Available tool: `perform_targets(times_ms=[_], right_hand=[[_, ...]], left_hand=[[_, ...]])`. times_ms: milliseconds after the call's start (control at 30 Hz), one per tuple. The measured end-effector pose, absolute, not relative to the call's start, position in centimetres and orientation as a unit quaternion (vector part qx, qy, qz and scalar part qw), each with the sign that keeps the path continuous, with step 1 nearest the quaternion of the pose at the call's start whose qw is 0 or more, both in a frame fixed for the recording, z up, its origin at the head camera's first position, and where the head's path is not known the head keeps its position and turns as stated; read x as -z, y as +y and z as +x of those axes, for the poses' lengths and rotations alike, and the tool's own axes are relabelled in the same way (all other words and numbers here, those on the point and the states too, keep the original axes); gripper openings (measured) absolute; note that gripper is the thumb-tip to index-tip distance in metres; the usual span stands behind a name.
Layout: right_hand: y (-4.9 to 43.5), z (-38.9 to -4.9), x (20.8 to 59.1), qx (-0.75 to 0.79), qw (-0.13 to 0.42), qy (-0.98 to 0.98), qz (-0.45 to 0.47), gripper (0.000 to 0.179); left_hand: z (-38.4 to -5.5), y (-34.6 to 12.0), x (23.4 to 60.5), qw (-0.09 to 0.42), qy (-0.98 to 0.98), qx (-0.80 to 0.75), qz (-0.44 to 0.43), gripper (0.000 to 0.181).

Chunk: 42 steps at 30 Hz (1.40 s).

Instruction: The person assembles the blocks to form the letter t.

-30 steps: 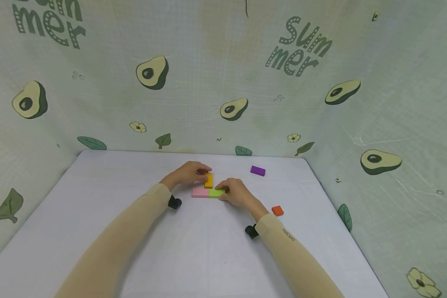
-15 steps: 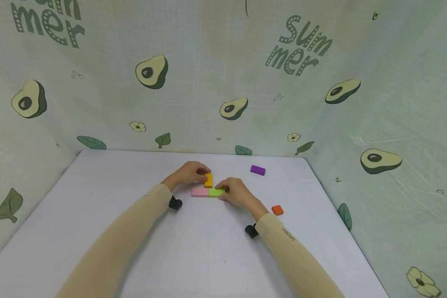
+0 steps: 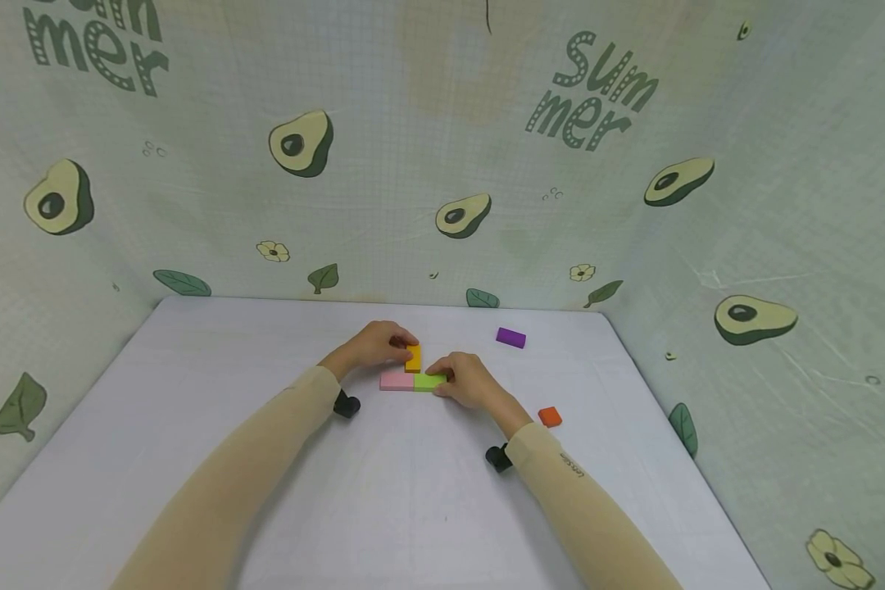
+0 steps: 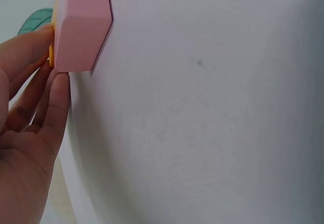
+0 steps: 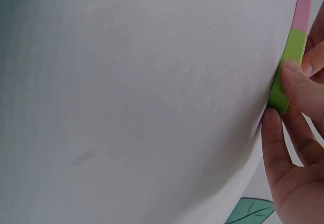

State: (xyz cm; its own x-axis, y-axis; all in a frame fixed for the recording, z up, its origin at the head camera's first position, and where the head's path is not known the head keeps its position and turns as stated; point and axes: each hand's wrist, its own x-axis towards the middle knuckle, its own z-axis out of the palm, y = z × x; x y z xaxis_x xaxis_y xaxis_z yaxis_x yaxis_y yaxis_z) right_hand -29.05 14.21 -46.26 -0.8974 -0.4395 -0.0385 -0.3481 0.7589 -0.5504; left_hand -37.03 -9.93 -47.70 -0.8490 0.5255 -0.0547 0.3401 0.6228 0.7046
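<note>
In the head view a pink block [image 3: 397,381] and a light green block [image 3: 424,383] lie end to end on the white table. Just behind their junction stands a yellow-orange block [image 3: 414,359], its long side pointing away from me. My left hand [image 3: 374,342] pinches that yellow-orange block from the left; the pink block [image 4: 83,29] hides most of it in the left wrist view. With thumb and fingers my right hand [image 3: 468,379] grips the right end of the green block [image 5: 288,67]. Whether the yellow-orange block touches the others I cannot tell.
A purple block [image 3: 511,338] lies at the back right of the table [image 3: 324,508]. An orange-red block [image 3: 550,417] sits beside my right wrist. Hanging cloth [image 3: 383,164] with printed avocados encloses the back and sides. Black cameras are strapped under both wrists.
</note>
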Motion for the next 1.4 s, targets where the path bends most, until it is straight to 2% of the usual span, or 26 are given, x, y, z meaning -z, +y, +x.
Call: perform_targets(times_ms=[1400], right_hand=[[14.15, -29.0, 46.44, 0.275, 0.077, 0.936, -0.206, 0.03]], left_hand=[[-36.61, -9.93, 47.81, 0.136, 0.887, -0.363, 0.25, 0.032]])
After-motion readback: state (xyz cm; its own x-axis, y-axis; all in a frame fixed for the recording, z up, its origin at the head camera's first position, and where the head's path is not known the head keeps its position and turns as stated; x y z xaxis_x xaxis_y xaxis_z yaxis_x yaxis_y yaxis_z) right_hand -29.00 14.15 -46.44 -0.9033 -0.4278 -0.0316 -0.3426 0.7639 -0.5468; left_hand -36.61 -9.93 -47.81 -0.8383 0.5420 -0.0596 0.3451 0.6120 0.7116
